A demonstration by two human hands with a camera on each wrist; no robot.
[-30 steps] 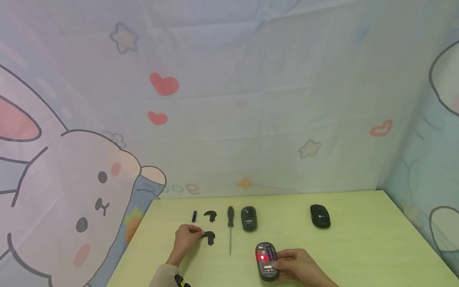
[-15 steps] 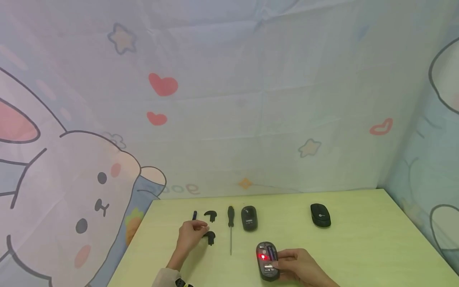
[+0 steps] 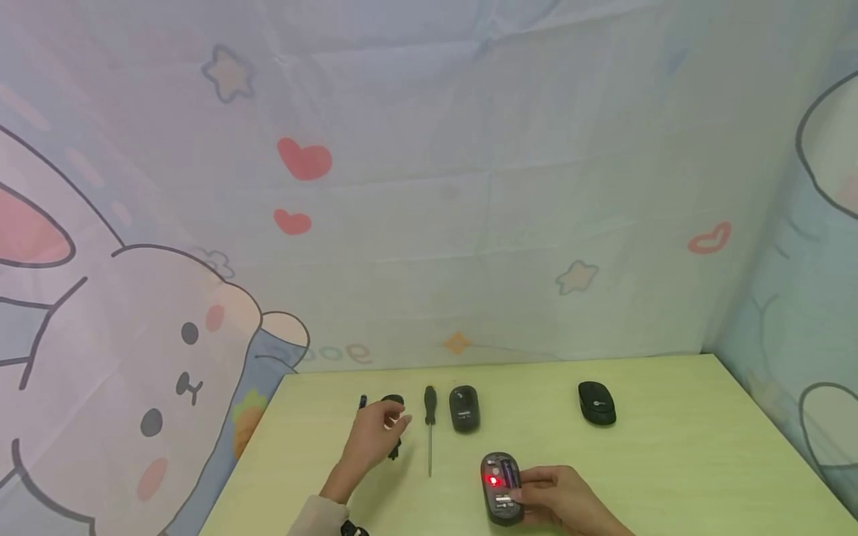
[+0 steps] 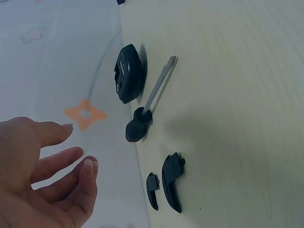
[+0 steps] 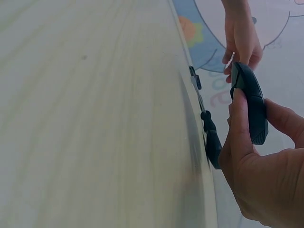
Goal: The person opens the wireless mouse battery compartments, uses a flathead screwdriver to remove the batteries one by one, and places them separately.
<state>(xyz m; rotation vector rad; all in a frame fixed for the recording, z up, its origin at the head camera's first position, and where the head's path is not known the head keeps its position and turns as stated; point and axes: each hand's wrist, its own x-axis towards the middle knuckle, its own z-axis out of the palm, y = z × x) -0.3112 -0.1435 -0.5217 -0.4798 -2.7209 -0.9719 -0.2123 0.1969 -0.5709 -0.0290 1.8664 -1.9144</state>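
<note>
My right hand (image 3: 559, 495) grips a dark computer mouse (image 3: 503, 514), its underside facing the head camera. A red light glows on that underside, beside an uncovered battery bay with a battery inside. Above two black mouse covers (image 4: 171, 180) hovers my left hand (image 3: 371, 438), apart from them in the left wrist view. Its fingers bend loosely with nothing between them. In the head view it partly hides both covers and a small dark battery (image 3: 363, 401). Right of the covers lies a screwdriver (image 3: 430, 408), shaft pointing toward me.
A second dark mouse (image 3: 465, 409) lies just right of the screwdriver. Another black mouse (image 3: 596, 403) sits farther right on the pale yellow table (image 3: 670, 461). Behind the table's back edge hangs a printed cloth (image 3: 509, 246).
My left hand has moved away from the nearer cover, up and to the right, now blocking part of both covers and the battery. The right hand still holds the mouse in place.
</note>
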